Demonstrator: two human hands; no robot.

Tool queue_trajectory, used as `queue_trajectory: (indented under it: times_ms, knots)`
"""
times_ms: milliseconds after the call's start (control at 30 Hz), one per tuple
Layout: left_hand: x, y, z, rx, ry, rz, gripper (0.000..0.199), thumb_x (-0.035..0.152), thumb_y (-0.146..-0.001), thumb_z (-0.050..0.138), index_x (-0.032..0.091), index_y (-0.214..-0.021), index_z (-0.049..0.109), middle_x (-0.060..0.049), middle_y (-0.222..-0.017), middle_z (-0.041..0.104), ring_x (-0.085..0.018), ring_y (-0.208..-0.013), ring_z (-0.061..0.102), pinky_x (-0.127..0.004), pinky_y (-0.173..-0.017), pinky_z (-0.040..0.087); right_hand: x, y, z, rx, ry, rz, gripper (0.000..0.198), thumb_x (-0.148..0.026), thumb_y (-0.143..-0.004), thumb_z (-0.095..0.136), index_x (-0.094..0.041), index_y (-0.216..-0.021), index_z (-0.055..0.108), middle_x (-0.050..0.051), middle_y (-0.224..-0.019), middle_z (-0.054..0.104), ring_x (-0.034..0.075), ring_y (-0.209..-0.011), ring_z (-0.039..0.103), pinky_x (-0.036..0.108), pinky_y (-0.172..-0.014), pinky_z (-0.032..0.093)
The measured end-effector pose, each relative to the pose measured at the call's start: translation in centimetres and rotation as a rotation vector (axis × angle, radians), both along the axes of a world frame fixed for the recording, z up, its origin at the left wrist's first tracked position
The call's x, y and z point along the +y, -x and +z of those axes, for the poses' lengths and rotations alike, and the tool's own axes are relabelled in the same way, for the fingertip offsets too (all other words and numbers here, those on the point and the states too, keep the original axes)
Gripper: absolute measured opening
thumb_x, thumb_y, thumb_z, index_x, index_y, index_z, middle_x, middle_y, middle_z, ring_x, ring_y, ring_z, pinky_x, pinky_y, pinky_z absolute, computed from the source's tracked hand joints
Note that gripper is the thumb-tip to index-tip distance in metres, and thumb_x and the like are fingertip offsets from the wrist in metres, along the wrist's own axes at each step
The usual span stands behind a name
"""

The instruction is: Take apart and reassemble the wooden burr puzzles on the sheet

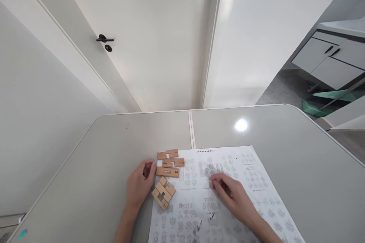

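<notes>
My left hand (140,183) rests on the table at the left edge of the paper, its fingers curled in and no object showing in them. Right beside its fingertips lie three flat wooden pieces with cut-out slots and numbers: an upper one (160,155), a middle one (180,162) and a lower one (160,172). Just below them is a cluster of interlocked wooden puzzle blocks (161,189) with a gap in its middle. Over the large printed sheet (196,193), my right hand (231,196) is closed loosely, index finger and thumb near the small printed diagrams; nothing visible is held.
The grey table (114,152) has a white seam (191,129) and a bright light reflection. Beyond it stand a white door with a black handle (104,38) and a wall. At the right are a white cabinet (327,55) and a green object (316,109) on the floor.
</notes>
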State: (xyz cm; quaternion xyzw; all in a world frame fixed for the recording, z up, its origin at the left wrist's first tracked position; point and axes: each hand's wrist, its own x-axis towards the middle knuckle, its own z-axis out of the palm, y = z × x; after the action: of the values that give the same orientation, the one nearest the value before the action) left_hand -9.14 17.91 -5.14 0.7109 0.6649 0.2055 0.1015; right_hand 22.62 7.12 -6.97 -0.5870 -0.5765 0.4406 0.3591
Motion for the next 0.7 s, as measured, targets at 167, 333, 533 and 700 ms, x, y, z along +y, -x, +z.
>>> queue_trajectory:
  times_ms: [167,333,533,700]
  knots:
    - [-0.08,0.00,0.06,-0.011,0.040,0.010,0.034,0.050,-0.096,0.044,0.024,-0.094,0.065,0.004,-0.064,0.064,-0.016,-0.057,0.061,-0.025,-0.059,0.044,-0.05,-0.10,-0.24,-0.014,-0.007,0.005,0.031,-0.045,-0.106,0.039,-0.025,-0.102,0.062,0.003,-0.080,0.063,0.016,-0.063,0.048,0.027,-0.054,0.035]
    - [-0.01,-0.06,0.13,-0.010,0.039,0.015,0.034,0.050,-0.097,0.043,0.024,-0.093,0.066,0.004,-0.063,0.064,-0.016,-0.056,0.059,-0.026,-0.060,0.045,-0.11,-0.13,-0.23,-0.019,-0.011,0.007,0.032,-0.045,-0.106,0.038,-0.025,-0.102,0.062,0.003,-0.080,0.062,0.016,-0.062,0.048,0.027,-0.053,0.034]
    - [0.04,-0.14,0.14,-0.010,0.026,0.011,0.034,0.050,-0.096,0.043,0.025,-0.093,0.066,0.003,-0.065,0.065,-0.016,-0.056,0.060,-0.025,-0.059,0.045,-0.01,-0.09,-0.09,-0.017,-0.013,-0.003,0.031,-0.045,-0.106,0.039,-0.025,-0.102,0.063,0.003,-0.080,0.063,0.016,-0.062,0.049,0.027,-0.053,0.035]
    - [-0.01,-0.05,-0.01,-0.011,0.014,-0.001,0.032,0.050,-0.096,0.045,0.025,-0.093,0.065,0.004,-0.066,0.066,-0.015,-0.056,0.061,-0.025,-0.058,0.045,-0.05,-0.05,-0.21,-0.009,-0.004,0.005,0.032,-0.045,-0.106,0.038,-0.025,-0.103,0.062,0.002,-0.080,0.063,0.016,-0.062,0.048,0.027,-0.053,0.035]
